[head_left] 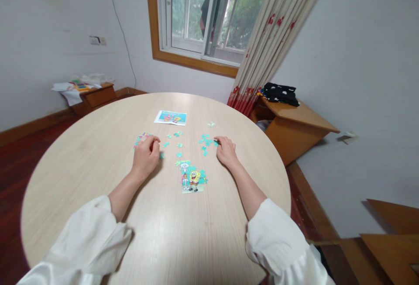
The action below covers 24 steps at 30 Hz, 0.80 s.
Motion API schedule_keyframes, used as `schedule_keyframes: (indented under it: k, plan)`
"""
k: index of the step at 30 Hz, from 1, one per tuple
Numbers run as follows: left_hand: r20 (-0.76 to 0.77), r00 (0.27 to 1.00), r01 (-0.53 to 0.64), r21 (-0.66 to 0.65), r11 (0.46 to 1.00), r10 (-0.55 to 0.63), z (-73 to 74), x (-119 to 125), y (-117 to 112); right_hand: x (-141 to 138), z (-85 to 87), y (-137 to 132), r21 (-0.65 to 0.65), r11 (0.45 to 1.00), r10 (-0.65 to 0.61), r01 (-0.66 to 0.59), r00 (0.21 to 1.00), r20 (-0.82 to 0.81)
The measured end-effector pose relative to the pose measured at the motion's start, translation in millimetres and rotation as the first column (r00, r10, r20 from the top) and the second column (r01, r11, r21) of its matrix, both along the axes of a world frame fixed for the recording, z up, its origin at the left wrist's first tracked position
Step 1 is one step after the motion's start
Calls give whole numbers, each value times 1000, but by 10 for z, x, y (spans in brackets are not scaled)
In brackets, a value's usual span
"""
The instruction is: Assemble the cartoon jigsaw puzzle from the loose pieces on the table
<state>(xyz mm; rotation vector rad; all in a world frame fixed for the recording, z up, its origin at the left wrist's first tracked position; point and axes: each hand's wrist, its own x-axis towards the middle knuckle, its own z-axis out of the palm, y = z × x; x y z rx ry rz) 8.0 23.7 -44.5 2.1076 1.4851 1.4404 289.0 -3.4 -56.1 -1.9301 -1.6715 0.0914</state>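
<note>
A partly joined cartoon jigsaw [192,177] lies on the round pale wooden table [98,145] between my hands. Loose teal pieces [205,140] are scattered beyond it. My left hand [145,154] rests on the table with fingers curled in, next to a small heap of pieces [140,138]; whether it holds a piece is hidden. My right hand [225,149] lies palm down with fingertips pinching at a loose piece [215,142] beside the right cluster. A printed reference picture [170,117] lies farther back.
A low wooden cabinet [294,123] with a black dotted cloth [280,93] stands right of the table. Another low stand with papers [81,87] sits at the far left wall. A window [212,10] and striped curtain [275,36] are behind.
</note>
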Motion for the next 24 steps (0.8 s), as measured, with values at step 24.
schedule_keyframes:
  k: [24]
  plan:
    - [86,996,24,-100,995,-16,29,-3,-27,9,-15,-43,36,999,11,-9,998,-60]
